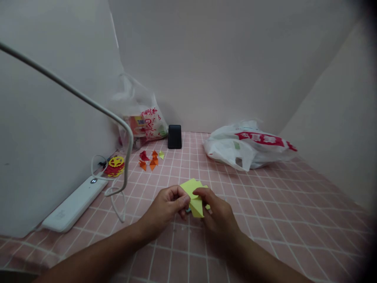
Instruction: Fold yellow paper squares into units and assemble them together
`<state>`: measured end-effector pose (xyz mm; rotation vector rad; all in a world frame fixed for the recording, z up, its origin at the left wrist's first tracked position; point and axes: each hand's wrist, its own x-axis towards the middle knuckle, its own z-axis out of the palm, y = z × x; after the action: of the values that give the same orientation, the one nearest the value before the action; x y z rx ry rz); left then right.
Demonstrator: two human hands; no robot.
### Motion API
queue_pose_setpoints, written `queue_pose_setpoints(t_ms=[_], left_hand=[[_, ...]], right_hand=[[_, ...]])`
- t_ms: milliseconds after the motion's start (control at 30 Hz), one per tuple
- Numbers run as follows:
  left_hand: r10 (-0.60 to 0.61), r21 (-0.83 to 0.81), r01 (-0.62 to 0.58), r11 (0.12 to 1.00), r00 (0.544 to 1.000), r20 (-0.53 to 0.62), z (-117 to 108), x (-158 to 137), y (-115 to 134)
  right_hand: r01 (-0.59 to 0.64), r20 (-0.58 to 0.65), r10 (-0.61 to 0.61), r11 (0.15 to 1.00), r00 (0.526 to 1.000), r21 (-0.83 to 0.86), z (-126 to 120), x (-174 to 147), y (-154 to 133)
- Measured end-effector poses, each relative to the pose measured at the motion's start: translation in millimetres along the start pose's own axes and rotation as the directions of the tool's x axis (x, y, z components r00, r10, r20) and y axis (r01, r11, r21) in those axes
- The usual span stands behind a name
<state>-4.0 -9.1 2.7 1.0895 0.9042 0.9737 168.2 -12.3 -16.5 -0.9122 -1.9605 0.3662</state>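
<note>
I find the folded yellow paper [191, 188] held above the pink gridded surface [176, 255], between both hands. The left hand's [166, 204] fingers pinch its left edge; the right hand's [220, 214] fingers grip its right side (their contact underneath is hidden from me). I judge it light, flexible and easily creased, best held gently by its edges. Beyond, I note folded orange paper pieces [154, 162], a black phone [174, 136] and a white plastic bag [226, 145]. The curved pale rod [70, 90] obstructs the left side.

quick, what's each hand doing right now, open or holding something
Left hand: closed, pinching the yellow paper.
Right hand: curled, touching the same paper; whether its grip is closed cannot be told.
</note>
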Motion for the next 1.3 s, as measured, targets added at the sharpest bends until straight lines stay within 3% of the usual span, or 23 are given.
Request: queue_pose_setpoints(t_ms=[100,200,300,500,900,1033,1133,1300], left_hand=[[0.028,0.016,-0.027,1.0,0.999,-0.045,-2,1,0],[0.048,0.054,-0.045,0.998,0.997,-0.065,-3,3,1],[0.037,0.089,-0.034,0.995,0.999,-0.031,-4,5,2],[0.054,0.183,-0.054,0.982,0.999,0.006,-8,5,2],[0.112,0.137,-0.104,0.985,0.992,-0.056,-5,6,-5],[0.161,0.134,-0.145,0.98,0.98,-0.116,-4,4,-6],[0.186,0.17,-0.16,0.972,0.972,-0.145,-4,2,-6],[0.167,0.208,-0.146,0.967,0.982,-0.086,-2,0,-1]], right_hand=[[-0.156,0.045,0.151,0.978,0.988,0.142,0,1,1],[-0.333,0.128,0.308,0.897,0.943,0.289,2,1,5],[-0.423,0.178,0.384,0.826,0.906,0.373,4,2,9],[-0.419,0.203,0.367,0.804,0.908,0.421,4,1,11],[-0.299,0.003,0.365,0.756,0.931,0.583,-1,4,1],[-0.307,0.022,0.368,0.737,0.929,0.602,-3,5,-2],[-0.306,0.036,0.338,0.795,0.94,0.524,-4,7,-3],[-0.307,0.056,0.313,0.857,0.948,0.415,-6,10,-2]])
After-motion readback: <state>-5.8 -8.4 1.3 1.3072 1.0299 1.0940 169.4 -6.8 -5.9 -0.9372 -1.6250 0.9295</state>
